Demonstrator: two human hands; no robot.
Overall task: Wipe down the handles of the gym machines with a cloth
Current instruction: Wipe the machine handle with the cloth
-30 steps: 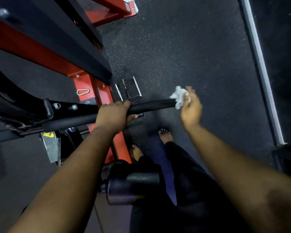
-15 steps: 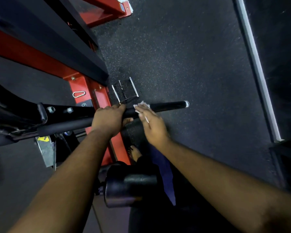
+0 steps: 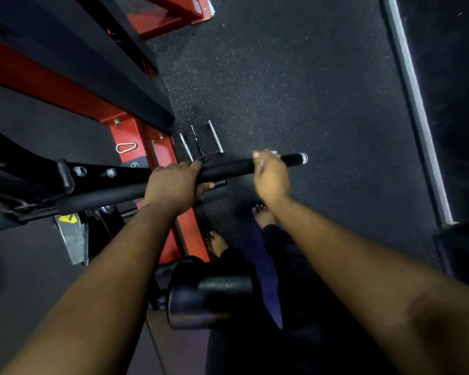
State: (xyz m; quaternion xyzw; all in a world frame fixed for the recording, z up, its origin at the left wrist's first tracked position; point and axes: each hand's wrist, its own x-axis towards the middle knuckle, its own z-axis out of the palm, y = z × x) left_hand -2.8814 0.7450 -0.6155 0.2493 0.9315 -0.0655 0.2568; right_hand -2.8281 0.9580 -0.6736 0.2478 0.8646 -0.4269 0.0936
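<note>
Handle bar (image 3: 228, 170), black and padded, runs out from the red machine frame (image 3: 136, 142). Left hand (image 3: 173, 186) curls around its middle. Further right, near the chrome end cap (image 3: 303, 158), right hand (image 3: 270, 173) wraps over it, white cloth (image 3: 273, 152) barely peeking beyond the fingers.

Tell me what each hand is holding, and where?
The left hand grips the long black padded bar near its middle. The right hand wraps it near the metal-capped end; a white cloth barely shows under its fingers.

No text can be read; the yellow sticker (image 3: 66, 218) is too blurred.
</note>
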